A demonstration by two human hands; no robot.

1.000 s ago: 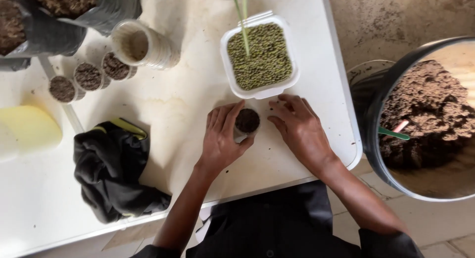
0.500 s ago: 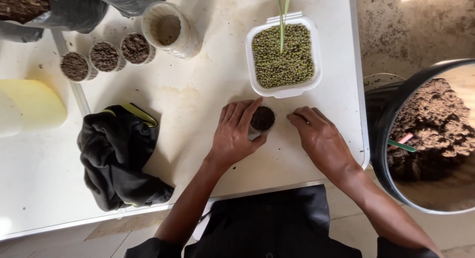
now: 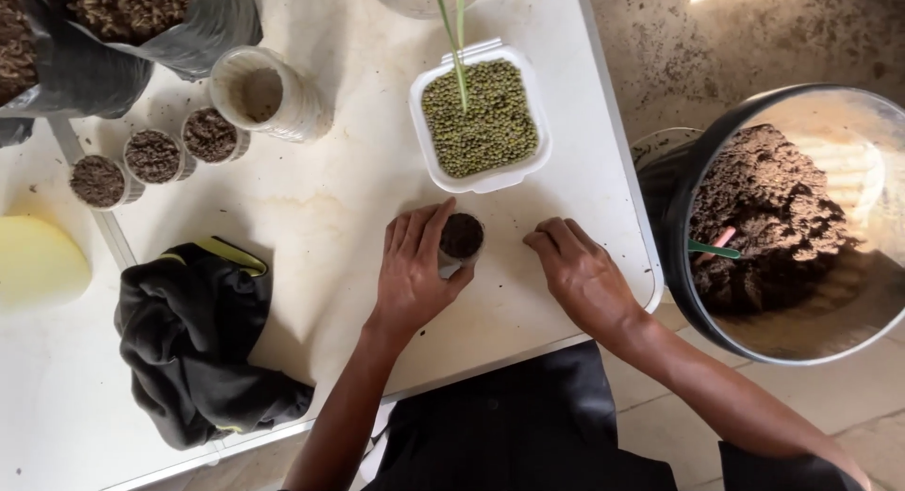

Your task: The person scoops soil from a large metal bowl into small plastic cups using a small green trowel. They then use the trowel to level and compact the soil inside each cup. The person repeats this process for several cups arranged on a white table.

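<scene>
My left hand [image 3: 413, 272] is wrapped around a small clear cup filled with dark soil [image 3: 461, 237], which stands on the white table [image 3: 330, 218]. My right hand [image 3: 577, 272] rests on the tabletop a short way to the right of the cup, fingers curled loosely and holding nothing. Just beyond the cup sits a white square tub of green beans [image 3: 483, 123] with a thin green stalk lying over it.
Three small soil-filled cups [image 3: 153, 156] and a larger clear cup [image 3: 264, 95] stand at the left. Black soil bags [image 3: 94, 29] lie behind them. A black cloth [image 3: 193, 340] lies at front left. A black bucket of soil [image 3: 773, 218] stands on the floor at right.
My right hand has drawn away from the cup to the right and now rests on the table. My left hand keeps its hold on the cup.
</scene>
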